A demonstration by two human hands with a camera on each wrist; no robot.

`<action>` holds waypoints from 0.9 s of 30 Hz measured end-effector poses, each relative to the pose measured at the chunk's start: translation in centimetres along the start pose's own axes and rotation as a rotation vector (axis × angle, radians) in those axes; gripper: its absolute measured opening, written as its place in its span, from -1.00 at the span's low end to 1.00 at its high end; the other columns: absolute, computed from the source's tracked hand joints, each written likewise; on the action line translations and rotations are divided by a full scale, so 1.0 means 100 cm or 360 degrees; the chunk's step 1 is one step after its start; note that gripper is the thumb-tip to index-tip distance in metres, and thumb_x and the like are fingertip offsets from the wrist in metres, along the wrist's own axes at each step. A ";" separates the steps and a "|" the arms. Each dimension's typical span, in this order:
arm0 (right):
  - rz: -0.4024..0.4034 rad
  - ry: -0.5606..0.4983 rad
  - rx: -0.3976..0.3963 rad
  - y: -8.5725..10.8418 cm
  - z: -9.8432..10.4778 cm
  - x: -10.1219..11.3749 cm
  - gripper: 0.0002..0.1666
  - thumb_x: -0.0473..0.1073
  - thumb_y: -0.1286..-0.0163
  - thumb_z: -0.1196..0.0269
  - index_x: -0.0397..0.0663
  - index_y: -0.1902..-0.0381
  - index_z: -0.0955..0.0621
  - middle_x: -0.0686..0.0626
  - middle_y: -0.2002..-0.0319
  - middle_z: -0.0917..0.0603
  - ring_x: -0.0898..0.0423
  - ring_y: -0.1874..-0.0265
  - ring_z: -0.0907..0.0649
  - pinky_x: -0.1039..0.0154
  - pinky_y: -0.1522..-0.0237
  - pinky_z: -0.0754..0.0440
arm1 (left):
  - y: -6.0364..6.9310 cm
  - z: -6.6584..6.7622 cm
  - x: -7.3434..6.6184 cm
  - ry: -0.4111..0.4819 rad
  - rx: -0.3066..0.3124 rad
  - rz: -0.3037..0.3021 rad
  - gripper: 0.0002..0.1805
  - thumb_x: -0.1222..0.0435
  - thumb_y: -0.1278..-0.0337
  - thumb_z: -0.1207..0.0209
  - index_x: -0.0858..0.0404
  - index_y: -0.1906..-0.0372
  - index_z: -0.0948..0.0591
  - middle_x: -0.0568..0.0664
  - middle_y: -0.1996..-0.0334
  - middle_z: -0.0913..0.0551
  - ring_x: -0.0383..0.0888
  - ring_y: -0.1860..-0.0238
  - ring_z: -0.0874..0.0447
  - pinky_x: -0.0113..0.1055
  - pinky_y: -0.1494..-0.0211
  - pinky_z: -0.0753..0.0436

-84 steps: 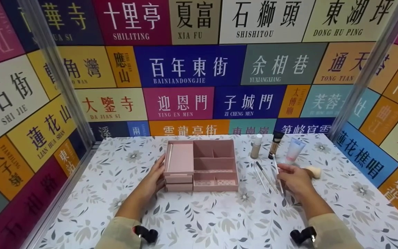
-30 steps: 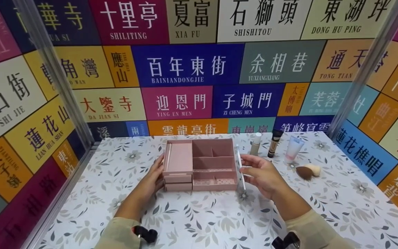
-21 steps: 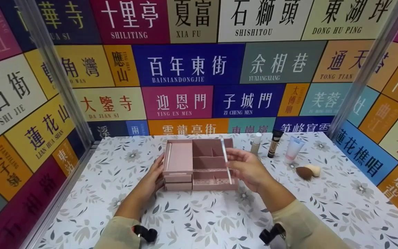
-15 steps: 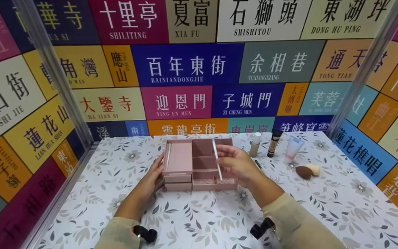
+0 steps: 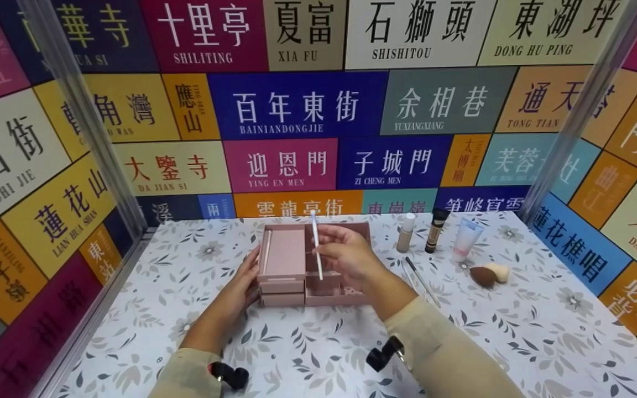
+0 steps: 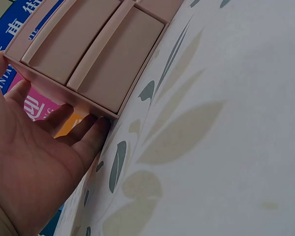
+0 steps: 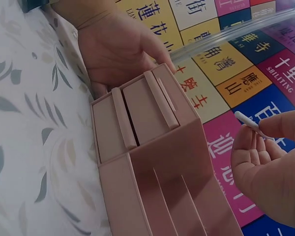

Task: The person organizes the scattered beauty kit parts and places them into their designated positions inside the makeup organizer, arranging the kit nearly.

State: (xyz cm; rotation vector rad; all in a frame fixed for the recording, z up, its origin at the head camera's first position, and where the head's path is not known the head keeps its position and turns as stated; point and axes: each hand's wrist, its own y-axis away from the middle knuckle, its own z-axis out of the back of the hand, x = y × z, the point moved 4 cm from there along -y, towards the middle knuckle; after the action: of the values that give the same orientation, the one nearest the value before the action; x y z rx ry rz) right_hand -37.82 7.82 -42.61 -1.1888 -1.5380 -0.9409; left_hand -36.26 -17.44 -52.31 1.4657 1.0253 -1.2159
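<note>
Now hands [image 5: 244,281] [image 5: 347,253]: pinched stick [image 5: 316,237], loosely touched box [image 5: 287,255]

Toward the back right of the white, leaf-printed bench [image 5: 559,342]: a small beige bottle with a white cap [image 5: 405,236], a slim black tube with a beige label [image 5: 434,232], a translucent blue-and-pink tube [image 5: 467,239]. Nearer: a rounded brown brush head [image 5: 483,277] against a cream-coloured piece [image 5: 502,271]. Behind: multicoloured wall panels with Chinese lettering [image 5: 296,105], silvery posts [image 5: 87,110].
</note>
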 end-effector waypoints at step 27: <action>-0.0027 0.0408 -0.0049 -0.054 -0.061 -0.018 -0.31 -0.54 -0.26 -0.38 -0.31 -0.38 -0.58 -0.35 -0.17 -0.74 0.09 0.25 -0.78 0.24 0.12 -0.84 | -0.001 0.000 0.000 0.0024 0.0024 -0.0026 -0.39 -0.14 -0.67 0.08 -0.52 -0.66 -0.12 -0.14 -0.75 -0.10 0.06 -0.70 -0.24 0.09 -0.76 -0.20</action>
State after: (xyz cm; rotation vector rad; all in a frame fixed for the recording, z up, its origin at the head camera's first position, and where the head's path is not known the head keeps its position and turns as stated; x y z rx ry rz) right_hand -41.60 0.34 -42.86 -1.0333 -1.3345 -1.0866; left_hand -36.32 -17.47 -52.33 1.4830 1.0416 -1.2284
